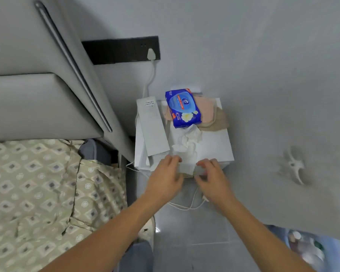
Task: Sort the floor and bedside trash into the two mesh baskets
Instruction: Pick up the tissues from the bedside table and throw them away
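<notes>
- Two bare hands reach over the near edge of a white bedside table, seen from one head view looking down.
- The left hand has fingers curled at the table edge, fingertips touching a white tissue that hangs over the rim.
- The right hand curls toward the same tissue from the other side; motion blur hides whether either hand pinches it or only touches it, so I cannot tell the grip.
- More crumpled tissue lies just behind, in the middle of the table top.
- A blue wipes pack sits at the back, resting on a beige cloth.
- A flat white box lies along the table's left side; a white cable trails on the floor tiles below the hands.
- A bed with patterned sheets is at left.
- At the lower right corner a blurred container of rubbish may be one basket; mesh is not discernible.
- To do this step well, I judge both hands should gather all loose tissue into one bundle, avoid snagging the cable, and leave the wipes pack in place.
</notes>
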{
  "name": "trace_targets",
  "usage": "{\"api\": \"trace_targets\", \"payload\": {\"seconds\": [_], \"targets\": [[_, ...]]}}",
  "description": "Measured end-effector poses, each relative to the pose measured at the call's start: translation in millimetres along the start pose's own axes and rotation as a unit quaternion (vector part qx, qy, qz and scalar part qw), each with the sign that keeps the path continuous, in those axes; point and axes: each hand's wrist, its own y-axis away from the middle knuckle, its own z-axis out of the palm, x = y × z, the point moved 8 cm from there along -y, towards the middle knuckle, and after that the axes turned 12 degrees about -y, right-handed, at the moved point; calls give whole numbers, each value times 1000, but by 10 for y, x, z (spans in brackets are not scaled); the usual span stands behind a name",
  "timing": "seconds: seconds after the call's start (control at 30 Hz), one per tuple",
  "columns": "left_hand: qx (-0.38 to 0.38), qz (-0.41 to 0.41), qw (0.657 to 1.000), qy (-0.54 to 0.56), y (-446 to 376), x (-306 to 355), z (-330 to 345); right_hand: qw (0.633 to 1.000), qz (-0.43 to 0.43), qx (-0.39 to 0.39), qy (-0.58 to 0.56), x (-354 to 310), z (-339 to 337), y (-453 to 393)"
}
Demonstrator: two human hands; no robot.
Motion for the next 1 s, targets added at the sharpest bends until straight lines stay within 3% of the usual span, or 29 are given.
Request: {"api": "trace_targets", "payload": {"seconds": [0.2, 0.47, 0.73, 0.87, 1.0], "targets": [[-60, 77, 994, -54, -877, 214, 403, 989, 105, 99, -34, 265, -118, -1246], [-158, 11, 975, -158, -1163, -69, 1383, 992, 95, 64, -50, 592, 189, -1932], [-43, -5, 981, -190, -1296, -4, 1550, 995, 12, 26, 93, 746, 485, -2015], [-35, -3, 982, -186, -1409, 32, 1503, 996, 46, 4, 77, 791, 393, -1993], [-33, 67, 985, -155, -1433, 110, 1527, 996, 65, 51, 21, 900, 136, -1857]]}}
